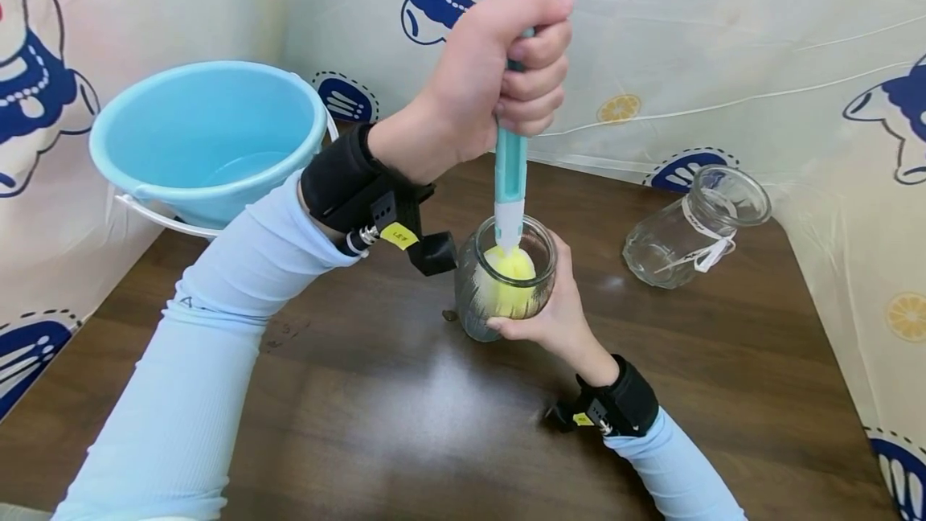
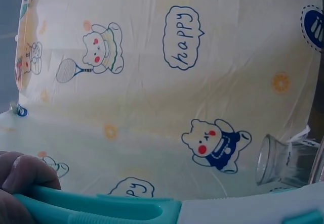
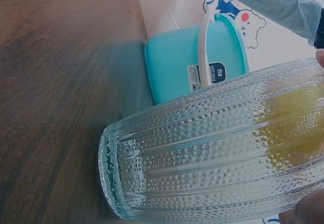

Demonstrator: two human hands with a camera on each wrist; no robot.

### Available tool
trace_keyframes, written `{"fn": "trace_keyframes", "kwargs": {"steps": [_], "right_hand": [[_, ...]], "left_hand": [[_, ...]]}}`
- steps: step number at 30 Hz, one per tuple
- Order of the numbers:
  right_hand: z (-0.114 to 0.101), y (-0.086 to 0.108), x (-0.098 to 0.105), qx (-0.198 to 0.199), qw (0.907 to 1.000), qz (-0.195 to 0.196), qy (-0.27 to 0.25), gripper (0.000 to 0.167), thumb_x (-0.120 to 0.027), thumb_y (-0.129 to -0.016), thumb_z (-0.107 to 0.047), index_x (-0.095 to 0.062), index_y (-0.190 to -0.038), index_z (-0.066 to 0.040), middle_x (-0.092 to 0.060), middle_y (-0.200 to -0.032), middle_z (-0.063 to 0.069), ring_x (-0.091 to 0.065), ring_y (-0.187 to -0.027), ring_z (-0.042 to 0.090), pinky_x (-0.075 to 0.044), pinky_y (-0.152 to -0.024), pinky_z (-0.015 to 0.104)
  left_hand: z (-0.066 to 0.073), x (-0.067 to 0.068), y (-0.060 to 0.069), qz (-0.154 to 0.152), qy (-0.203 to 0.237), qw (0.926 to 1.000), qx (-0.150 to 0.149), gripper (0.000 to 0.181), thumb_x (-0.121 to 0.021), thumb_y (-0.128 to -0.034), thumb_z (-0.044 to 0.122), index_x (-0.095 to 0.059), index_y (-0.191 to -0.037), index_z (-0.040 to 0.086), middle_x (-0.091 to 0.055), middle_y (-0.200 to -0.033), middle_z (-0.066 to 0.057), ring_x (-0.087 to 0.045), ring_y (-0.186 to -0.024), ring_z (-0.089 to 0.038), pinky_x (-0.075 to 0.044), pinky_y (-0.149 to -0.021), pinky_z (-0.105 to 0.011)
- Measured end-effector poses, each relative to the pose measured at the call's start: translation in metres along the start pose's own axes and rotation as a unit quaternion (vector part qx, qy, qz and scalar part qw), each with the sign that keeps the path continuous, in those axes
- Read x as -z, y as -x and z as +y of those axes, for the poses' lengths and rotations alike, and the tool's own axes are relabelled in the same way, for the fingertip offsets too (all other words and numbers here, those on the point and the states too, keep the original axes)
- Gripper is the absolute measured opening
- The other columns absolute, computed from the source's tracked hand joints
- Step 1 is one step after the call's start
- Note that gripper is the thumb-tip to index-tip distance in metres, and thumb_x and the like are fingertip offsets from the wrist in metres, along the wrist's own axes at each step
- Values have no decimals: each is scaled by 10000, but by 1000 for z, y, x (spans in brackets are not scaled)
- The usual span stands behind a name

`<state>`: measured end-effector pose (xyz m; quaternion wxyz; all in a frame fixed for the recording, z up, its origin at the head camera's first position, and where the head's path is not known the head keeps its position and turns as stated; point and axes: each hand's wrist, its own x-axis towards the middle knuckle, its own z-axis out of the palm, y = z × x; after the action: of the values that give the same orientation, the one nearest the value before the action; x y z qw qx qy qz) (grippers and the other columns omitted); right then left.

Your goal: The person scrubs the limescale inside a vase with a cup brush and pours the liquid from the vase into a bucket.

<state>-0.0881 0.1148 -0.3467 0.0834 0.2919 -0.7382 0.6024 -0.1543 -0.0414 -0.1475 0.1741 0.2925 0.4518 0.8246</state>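
Note:
In the head view my left hand (image 1: 517, 71) grips the teal handle of a bottle brush (image 1: 510, 167), fingers wrapped round its upper part. The brush points down, and its yellow sponge head (image 1: 512, 268) sits inside the mouth of a textured glass jar (image 1: 473, 296). My right hand (image 1: 557, 316) holds the jar round its side, thumb towards me. In the left wrist view the brush handle (image 2: 126, 209) runs along the bottom edge beside the left fingers. In the right wrist view yellow shows through the jar's bumpy wall (image 3: 187, 153); its base lies close to the table.
A light blue bucket (image 1: 210, 71) with a white handle stands at the back left of the brown wooden table (image 1: 376, 424). At the right, a second glass jar (image 1: 673, 239) with a white bow stands on the table. A patterned sheet (image 1: 723, 38) hangs behind.

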Motion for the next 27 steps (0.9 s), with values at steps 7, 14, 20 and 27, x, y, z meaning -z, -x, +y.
{"fn": "trace_keyframes", "kwargs": {"steps": [7, 14, 20, 27], "right_hand": [[9, 2, 3, 83, 9999, -89, -24, 1048, -802, -586, -453, -217, -1378, -96, -386, -1323, 99, -414, -1170, 298, -382, -949, 302], [9, 2, 4, 118, 9999, -44, 18, 1046, -804, -585, -453, -225, -1376, -88, -408, -1307, 120, -430, -1158, 304, -385, -949, 328], [10, 3, 5, 4, 9999, 23, 142, 1079, -792, -573, -500, -219, -1377, -67, -416, -1302, 124, -434, -1143, 294, -381, -945, 313], [-2, 2, 6, -70, 9997, 30, 229, 1110, -776, -578, -526, -211, -1340, 51, -382, -1296, 215, -414, -1134, 295, -375, -936, 301]], "left_hand": [[-6, -1, 3, -129, -339, 9993, 68, 478, -190, -988, 117, -163, -512, 92, -153, -430, 0, -157, -315, -126, -105, -355, -235], [-16, -4, 6, -39, -425, 9981, 442, 486, -194, -980, 116, -172, -495, 115, -182, -402, 44, -201, -299, -56, -93, -366, -228], [-36, -3, 7, 94, -536, 9960, 713, 477, -224, -963, 105, -174, -489, 120, -176, -392, 53, -127, -320, -92, -82, -363, -224], [-62, 0, 8, 86, -720, 9922, 1017, 474, -267, -951, 99, -196, -483, 114, -157, -411, 42, -116, -337, -83, -87, -367, -209]]}}
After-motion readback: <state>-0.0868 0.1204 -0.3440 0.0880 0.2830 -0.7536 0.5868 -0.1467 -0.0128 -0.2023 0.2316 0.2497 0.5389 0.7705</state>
